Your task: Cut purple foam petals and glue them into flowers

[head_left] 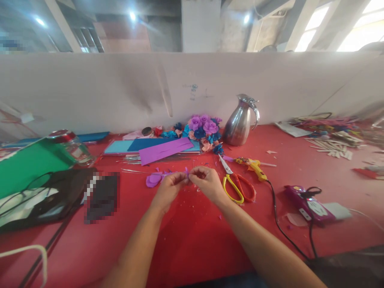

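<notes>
My left hand (173, 189) and my right hand (207, 181) meet over the red table, fingertips pinched together. Between them is a small piece of purple paper (187, 173), mostly covered by the fingers. A thin wire (135, 171) runs leftward from my left hand. Just beside that hand lie cut purple petals (154, 179). To the right of my right hand are scissors (232, 184) with one yellow and one red handle, blades apart. Behind the hands, a purple paper strip (166, 151) rests across blue sheets (144, 144).
Paper flowers (205, 130) are heaped near a steel jug (241, 120). A yellow glue gun (255, 167) trails its cord to a purple power strip (310, 204). At left stand a jar (75, 148) and a dark bag (69, 192). Wooden sticks (333, 145) lie far right.
</notes>
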### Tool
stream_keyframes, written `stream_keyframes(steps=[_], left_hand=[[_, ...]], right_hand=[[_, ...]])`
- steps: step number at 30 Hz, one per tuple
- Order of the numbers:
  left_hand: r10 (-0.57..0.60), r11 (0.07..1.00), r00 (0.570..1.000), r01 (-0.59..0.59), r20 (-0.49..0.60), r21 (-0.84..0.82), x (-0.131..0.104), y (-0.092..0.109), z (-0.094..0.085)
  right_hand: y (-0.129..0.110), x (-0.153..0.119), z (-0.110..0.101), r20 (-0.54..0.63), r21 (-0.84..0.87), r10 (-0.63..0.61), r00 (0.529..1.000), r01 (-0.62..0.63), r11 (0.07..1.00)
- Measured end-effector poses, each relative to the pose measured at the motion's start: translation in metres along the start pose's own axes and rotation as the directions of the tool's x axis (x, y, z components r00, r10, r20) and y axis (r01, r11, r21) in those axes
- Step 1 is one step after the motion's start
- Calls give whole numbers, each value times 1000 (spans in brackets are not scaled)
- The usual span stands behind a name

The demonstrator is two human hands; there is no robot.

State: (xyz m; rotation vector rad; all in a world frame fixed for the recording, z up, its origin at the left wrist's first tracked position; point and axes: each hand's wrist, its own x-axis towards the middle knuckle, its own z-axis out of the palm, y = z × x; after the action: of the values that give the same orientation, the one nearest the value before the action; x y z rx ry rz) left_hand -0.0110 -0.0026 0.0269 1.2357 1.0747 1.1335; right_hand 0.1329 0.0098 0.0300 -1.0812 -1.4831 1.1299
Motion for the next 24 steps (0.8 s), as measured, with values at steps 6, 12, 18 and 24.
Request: stream_keyframes(steps=[6,12,18,24], left_hand=[[0,1000,1000,0,-27,7,-2,2,2],[-3,1000,999,2,-39,-20,-3,3,1],[12,997,990,-23,-141,-74,-2,1,0],[-46,991,958,8,-282,-135,-1,0,-2]], right_hand=[[1,1,0,0,53,23,1000,-23,998],[-2,-1,2,11,129,21,1000,-22,991],[3,1,1,-25,157,7,1000,-3,988],[15,1,8,84,49,-9,996,5,999]])
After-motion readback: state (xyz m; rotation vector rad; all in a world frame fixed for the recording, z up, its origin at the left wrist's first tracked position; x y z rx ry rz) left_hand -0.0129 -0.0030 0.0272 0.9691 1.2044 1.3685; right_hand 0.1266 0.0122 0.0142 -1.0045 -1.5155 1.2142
